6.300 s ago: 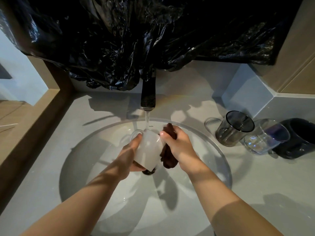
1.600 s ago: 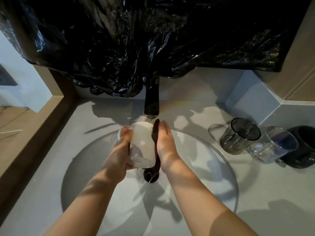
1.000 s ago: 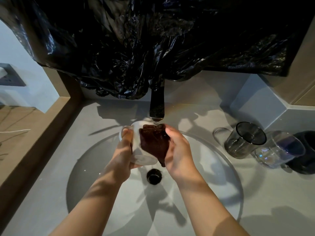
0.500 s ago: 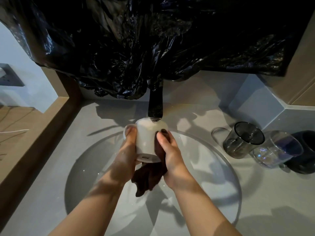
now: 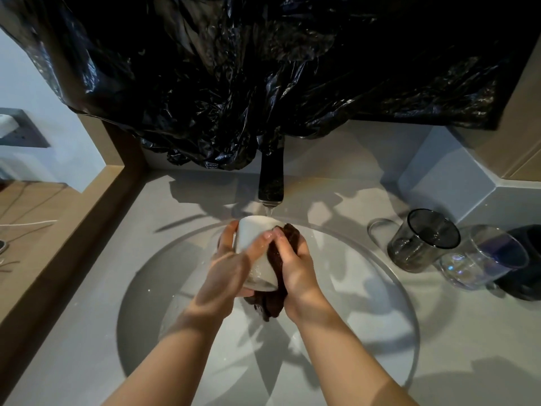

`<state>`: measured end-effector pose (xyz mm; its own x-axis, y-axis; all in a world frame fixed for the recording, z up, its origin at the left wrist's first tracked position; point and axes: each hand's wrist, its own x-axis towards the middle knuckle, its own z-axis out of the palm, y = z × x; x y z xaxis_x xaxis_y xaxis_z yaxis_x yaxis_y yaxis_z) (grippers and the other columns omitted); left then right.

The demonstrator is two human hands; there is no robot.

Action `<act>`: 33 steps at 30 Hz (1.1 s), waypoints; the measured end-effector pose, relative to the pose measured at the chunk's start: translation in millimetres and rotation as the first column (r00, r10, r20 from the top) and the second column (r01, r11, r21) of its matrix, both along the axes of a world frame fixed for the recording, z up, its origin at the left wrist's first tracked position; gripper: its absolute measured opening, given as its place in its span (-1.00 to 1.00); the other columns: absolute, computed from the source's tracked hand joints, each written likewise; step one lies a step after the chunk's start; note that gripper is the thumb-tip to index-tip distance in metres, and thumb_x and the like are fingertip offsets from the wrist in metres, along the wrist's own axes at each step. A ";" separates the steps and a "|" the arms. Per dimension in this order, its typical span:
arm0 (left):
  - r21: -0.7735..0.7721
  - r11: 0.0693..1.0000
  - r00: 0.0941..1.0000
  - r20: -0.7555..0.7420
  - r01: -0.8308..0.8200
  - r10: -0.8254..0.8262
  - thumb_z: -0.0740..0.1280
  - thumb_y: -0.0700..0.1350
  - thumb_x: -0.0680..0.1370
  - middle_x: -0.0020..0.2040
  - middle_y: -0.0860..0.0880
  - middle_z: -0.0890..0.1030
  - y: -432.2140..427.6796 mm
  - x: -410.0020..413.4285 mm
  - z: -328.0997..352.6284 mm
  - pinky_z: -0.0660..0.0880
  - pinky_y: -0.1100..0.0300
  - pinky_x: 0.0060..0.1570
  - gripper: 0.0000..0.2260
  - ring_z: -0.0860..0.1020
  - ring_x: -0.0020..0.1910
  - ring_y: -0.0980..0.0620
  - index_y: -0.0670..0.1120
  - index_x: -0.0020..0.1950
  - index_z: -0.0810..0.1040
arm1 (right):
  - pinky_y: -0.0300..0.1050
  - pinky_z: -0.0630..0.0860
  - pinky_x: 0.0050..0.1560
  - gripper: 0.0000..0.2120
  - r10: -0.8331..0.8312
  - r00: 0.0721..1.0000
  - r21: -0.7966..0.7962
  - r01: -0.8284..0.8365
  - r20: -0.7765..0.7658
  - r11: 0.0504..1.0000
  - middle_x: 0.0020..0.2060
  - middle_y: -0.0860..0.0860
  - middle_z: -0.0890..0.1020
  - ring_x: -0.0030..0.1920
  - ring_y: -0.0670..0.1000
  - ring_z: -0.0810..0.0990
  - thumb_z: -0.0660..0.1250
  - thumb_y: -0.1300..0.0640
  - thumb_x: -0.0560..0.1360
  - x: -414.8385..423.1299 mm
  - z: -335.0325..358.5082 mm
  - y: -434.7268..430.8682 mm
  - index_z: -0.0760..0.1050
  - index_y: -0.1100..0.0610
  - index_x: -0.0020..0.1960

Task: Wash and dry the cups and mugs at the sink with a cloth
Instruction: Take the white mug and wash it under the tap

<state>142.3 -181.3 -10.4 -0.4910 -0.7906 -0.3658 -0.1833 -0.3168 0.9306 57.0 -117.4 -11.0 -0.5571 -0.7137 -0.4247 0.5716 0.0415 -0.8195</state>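
Gripping the white mug [image 5: 254, 254] in the left hand [image 5: 229, 271], curling thumb and fingers [image 5: 227, 234] round it, under the running faucet [image 5: 270, 183] over the sink [image 5: 152, 303]; clutching the dark cloth [image 5: 275, 301] in the right hand [image 5: 295, 269], pressing it against the mug's side.

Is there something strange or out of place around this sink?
Yes: a crumpled black plastic sheet hangs across the back of the sink and drapes onto the faucet. Nothing looks spilled or broken.

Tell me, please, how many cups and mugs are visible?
4: a white mug held under the tap; on the right counter, a smoky glass mug, a clear glass and a partly hidden black mug.
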 end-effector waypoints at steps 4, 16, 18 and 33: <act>0.221 0.970 0.978 -0.201 0.107 -0.062 0.39 0.17 0.43 0.19 -0.11 0.60 -8.0 4.9 -0.1 0.59 -0.23 -0.05 -0.48 0.67 -0.02 -0.18 0.17 0.36 0.38 | 0.08 0.50 0.24 -0.38 0.081 0.948 0.011 -0.082 -0.307 0.997 0.26 -0.01 0.49 0.23 0.06 0.52 0.41 0.00 0.46 9.0 -4.0 -0.1 0.22 -0.24 0.42; 0.434 0.899 0.933 -0.343 0.052 0.111 0.41 0.24 0.36 0.26 -0.20 0.56 -8.8 -1.7 -18.9 0.58 -0.10 -0.12 -0.35 0.60 0.14 -0.22 0.00 0.38 0.43 | -0.25 0.33 0.29 -0.35 0.164 0.796 0.138 -0.102 -0.583 0.985 0.20 -0.17 0.37 0.24 -0.16 0.37 0.38 -0.03 0.48 17.8 -1.9 -0.6 0.16 -0.18 0.48; 0.402 0.914 0.943 -0.321 0.055 0.085 0.40 0.22 0.42 0.21 -0.18 0.59 -9.4 -0.1 -19.0 0.58 -0.16 -0.08 -0.45 0.63 0.08 -0.21 0.02 0.34 0.46 | -0.11 0.39 0.33 -0.39 0.112 0.854 0.136 -0.049 -0.507 0.989 0.22 -0.13 0.43 0.26 -0.07 0.43 0.35 -0.10 0.48 9.4 -1.8 -6.8 0.19 -0.20 0.46; 0.038 0.992 0.993 -0.022 0.118 -0.117 0.42 0.40 0.20 0.28 -0.06 0.47 -15.9 0.5 -15.4 0.58 -0.09 0.07 -0.21 0.54 0.18 -0.10 0.26 0.39 0.30 | 0.01 0.62 -0.10 -0.63 -0.039 0.999 0.124 0.039 0.002 0.991 -0.01 0.11 0.66 -0.08 0.12 0.66 0.25 -0.19 0.51 -7.3 0.9 -5.9 0.48 0.01 0.20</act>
